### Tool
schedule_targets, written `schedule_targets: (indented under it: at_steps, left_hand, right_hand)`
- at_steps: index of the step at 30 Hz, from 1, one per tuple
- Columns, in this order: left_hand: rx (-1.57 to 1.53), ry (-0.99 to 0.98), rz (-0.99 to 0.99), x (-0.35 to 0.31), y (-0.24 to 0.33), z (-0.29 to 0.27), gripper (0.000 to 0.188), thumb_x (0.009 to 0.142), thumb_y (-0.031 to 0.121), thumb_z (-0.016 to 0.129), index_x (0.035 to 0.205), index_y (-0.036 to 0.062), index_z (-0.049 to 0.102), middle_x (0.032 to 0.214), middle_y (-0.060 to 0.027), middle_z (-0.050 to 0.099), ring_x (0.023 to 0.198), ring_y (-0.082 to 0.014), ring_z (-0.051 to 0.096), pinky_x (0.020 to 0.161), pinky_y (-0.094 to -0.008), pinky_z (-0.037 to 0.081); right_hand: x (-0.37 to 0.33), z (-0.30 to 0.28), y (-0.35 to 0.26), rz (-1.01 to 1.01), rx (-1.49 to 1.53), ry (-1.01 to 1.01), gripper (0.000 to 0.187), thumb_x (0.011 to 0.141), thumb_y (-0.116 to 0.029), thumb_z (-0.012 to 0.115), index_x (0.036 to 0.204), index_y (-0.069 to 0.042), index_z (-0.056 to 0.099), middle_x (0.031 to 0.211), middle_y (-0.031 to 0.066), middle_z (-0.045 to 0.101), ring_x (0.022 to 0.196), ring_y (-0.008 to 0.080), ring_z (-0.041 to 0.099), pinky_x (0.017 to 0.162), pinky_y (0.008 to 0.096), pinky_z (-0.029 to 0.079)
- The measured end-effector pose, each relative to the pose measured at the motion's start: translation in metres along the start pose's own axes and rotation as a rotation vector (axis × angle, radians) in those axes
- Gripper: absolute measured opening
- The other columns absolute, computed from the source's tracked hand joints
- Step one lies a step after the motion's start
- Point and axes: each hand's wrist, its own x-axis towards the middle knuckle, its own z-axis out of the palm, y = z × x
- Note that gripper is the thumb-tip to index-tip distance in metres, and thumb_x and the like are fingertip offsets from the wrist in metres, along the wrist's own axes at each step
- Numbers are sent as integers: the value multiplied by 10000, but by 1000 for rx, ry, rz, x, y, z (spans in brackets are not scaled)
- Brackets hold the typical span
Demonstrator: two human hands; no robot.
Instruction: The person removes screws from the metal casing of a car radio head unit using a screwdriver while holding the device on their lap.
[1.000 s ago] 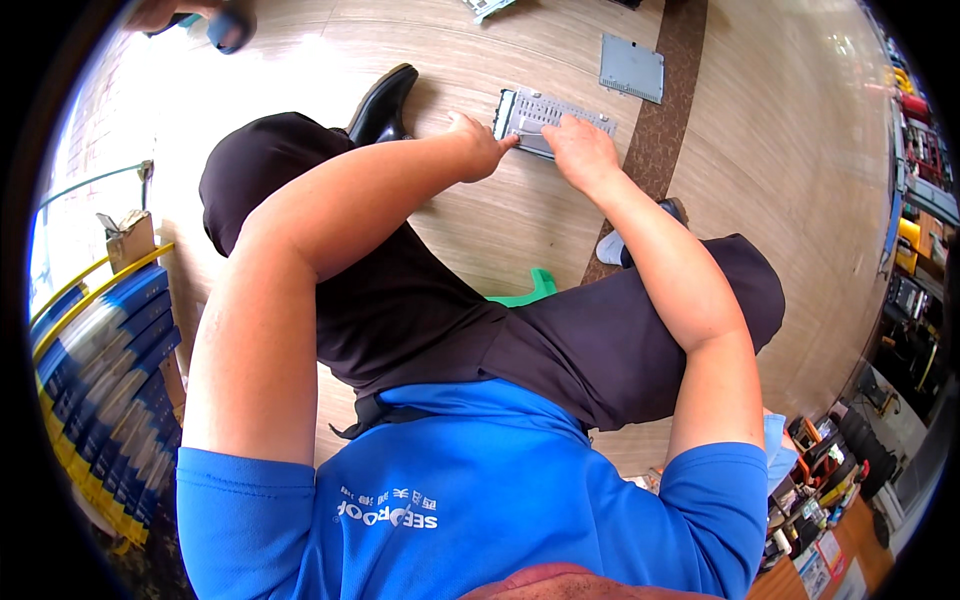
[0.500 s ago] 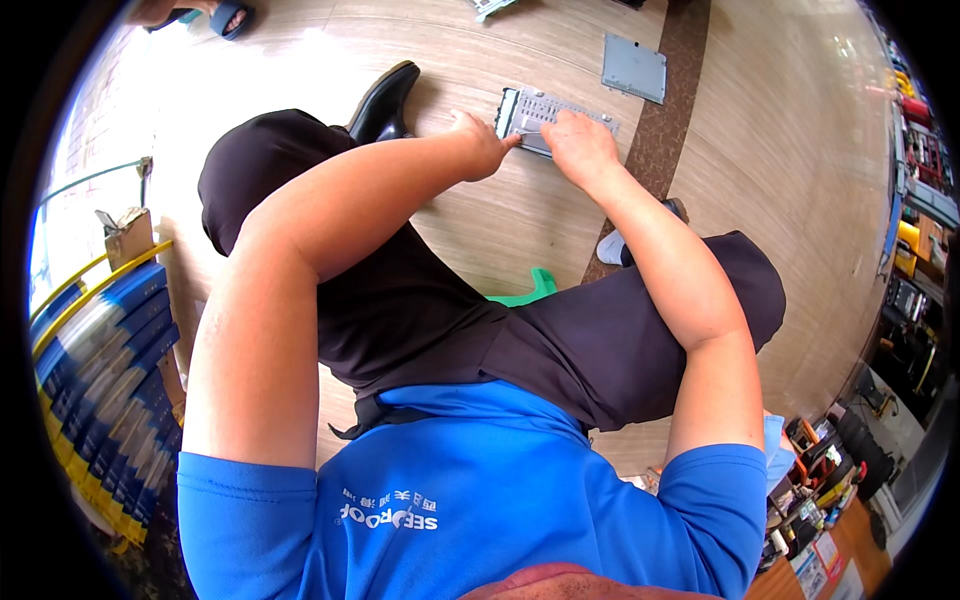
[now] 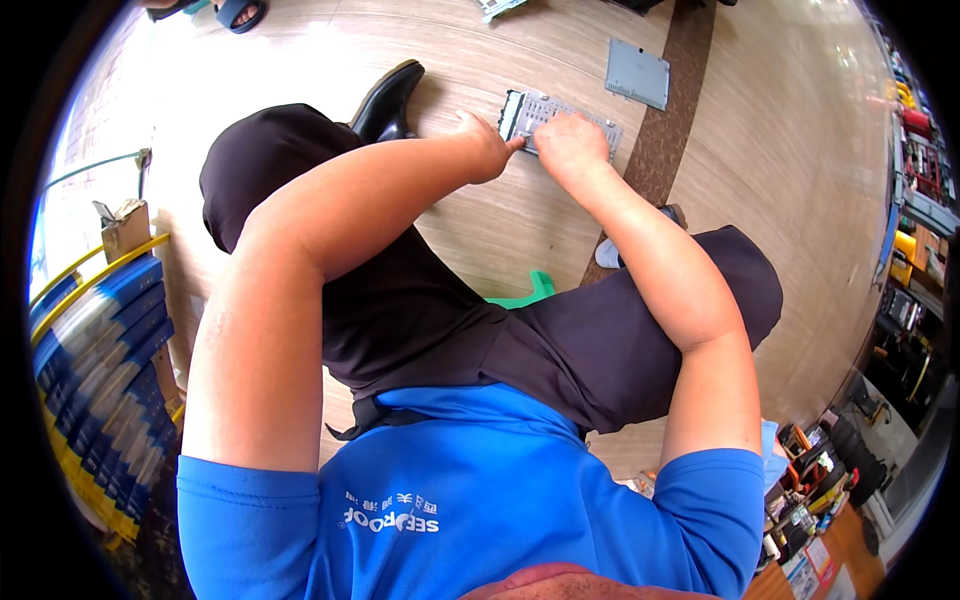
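Note:
A flat grey metal housing with rows of slots and a pale strip along its left end lies on the floor in front of me. My left hand is beside its near left corner, one finger stretched out to touch the edge and the fingers apart. Over the near side of the housing, my right hand is closed around a thin metal tool, mostly hidden by the fingers. Its slim shaft points left toward my left fingertip; I cannot tell the tool's kind.
A grey flat panel lies beyond the housing to the right, by a dark floor strip. Under me is a green stool. Blue and yellow stacked goods stand left; cluttered shelves line the right. Another person's sandaled foot shows far left.
My right hand has shifted slightly left and nearer over the housing, and less of the tool's shaft shows. My left hand keeps its place at the corner.

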Motion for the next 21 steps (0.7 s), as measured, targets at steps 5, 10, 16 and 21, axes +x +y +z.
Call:
schedule_targets:
  at_steps: [5,10,16,21]
  left_hand:
    - [-16,-26,-2,0,-1,1,692,989,223,468,1605,215,152,1442,-206,496,1280,-407,520,1041,-653,352]
    - [-13,-31,1,3,-1,-1,724,976,207,502,1606,216,145,1445,-208,492,1283,-402,519,1045,-648,350]
    - [10,-23,7,-1,-2,-2,745,960,188,530,1604,213,155,1440,-204,492,1268,-397,531,1033,-653,360]
    - [49,10,50,-6,0,1,721,951,164,531,1593,189,203,1410,-201,511,1252,-393,540,1022,-657,370]
  right_hand:
    - [-3,-17,-9,87,124,-141,271,925,-234,555,976,-65,760,1073,157,725,1015,285,704,822,401,581]
    - [-3,-10,-3,104,187,-164,238,881,-114,527,941,-43,747,1025,184,723,965,323,711,799,439,581]
    - [-12,8,7,164,308,-174,246,895,-97,506,990,-13,716,1018,205,714,975,360,698,825,470,564]
    - [-36,27,8,107,340,-216,207,882,-58,508,1006,-10,666,1001,227,704,978,391,686,821,495,555]
